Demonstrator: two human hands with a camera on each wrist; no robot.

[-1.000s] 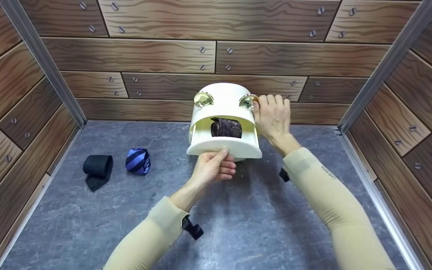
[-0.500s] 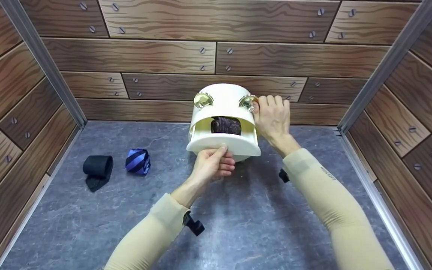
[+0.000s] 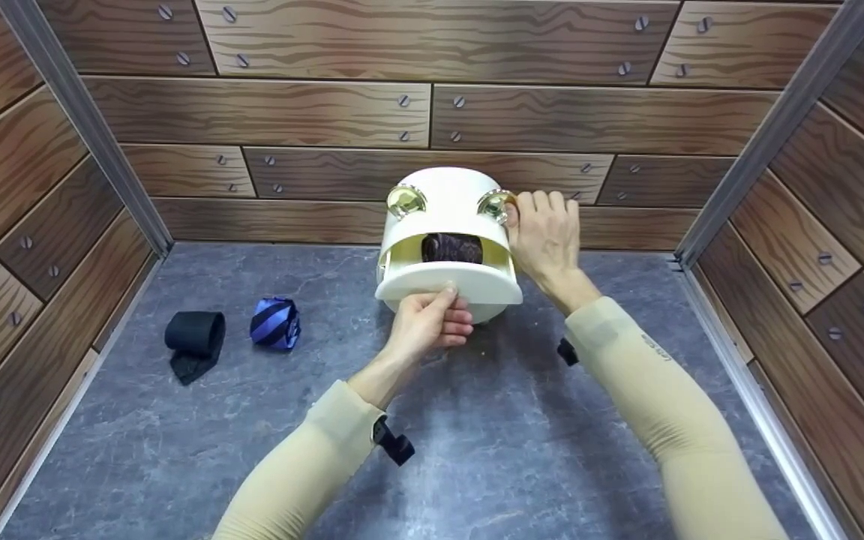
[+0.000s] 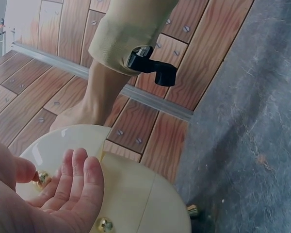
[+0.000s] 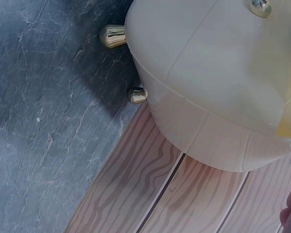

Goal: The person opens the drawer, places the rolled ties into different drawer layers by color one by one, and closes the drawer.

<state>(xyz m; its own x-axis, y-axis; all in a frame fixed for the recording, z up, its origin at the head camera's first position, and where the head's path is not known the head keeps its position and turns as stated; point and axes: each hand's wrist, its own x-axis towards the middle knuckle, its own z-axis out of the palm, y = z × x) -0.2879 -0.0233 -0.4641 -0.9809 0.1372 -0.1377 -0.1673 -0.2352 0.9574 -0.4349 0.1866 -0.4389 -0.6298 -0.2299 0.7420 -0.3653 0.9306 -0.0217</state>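
Note:
A white rounded cabinet (image 3: 449,199) with gold fittings stands at the back of the floor. Through its front opening I see a dark patterned rolled necktie (image 3: 452,248), partly hidden by the half-round front panel (image 3: 402,282). My left hand (image 3: 428,322) pinches that panel's gold knob (image 4: 41,179) between thumb and index finger, the other fingers extended. My right hand (image 3: 546,232) grips the cabinet's upper right side by a round gold fitting (image 3: 493,205); only its fingertips (image 5: 290,208) enter the right wrist view. A second gold knob (image 4: 105,224) sits on the cabinet's front.
Left of the cabinet, a blue striped rolled necktie (image 3: 275,323) and a black rolled necktie (image 3: 196,337) lie on the grey marbled floor (image 3: 312,450). Wood-patterned walls (image 3: 447,112) enclose three sides. Gold feet (image 5: 112,36) stick out under the cabinet.
The front panel has risen slightly with my left hand, covering more of the dark necktie. My right hand stays in place at the cabinet's side.

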